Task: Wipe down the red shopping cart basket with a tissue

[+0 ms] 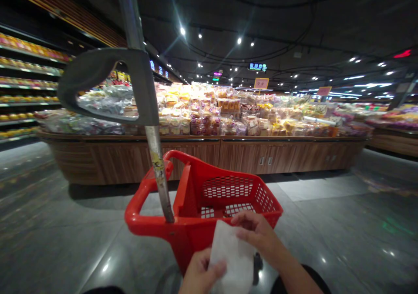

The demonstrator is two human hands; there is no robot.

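Note:
My left hand [203,273] grips the lower left edge of a white sheet of paper [234,255], with the thumb lying over its front. At the paper's upper right edge, my right hand [256,231] pinches it between thumb and fingers. Any writing on the sheet is too faint to make out. Just beyond both hands stands a red plastic shopping basket cart [225,172] with perforated walls. Something small and dark, too unclear to name, lies on its bottom.
A metal pole with a grey handle [146,89] rises from the cart's left side. Ahead is a long wooden display counter [196,155] heaped with packaged baked goods [209,111]. Stocked shelves [29,85] line the left. Grey floor tiles [326,224] surround the cart.

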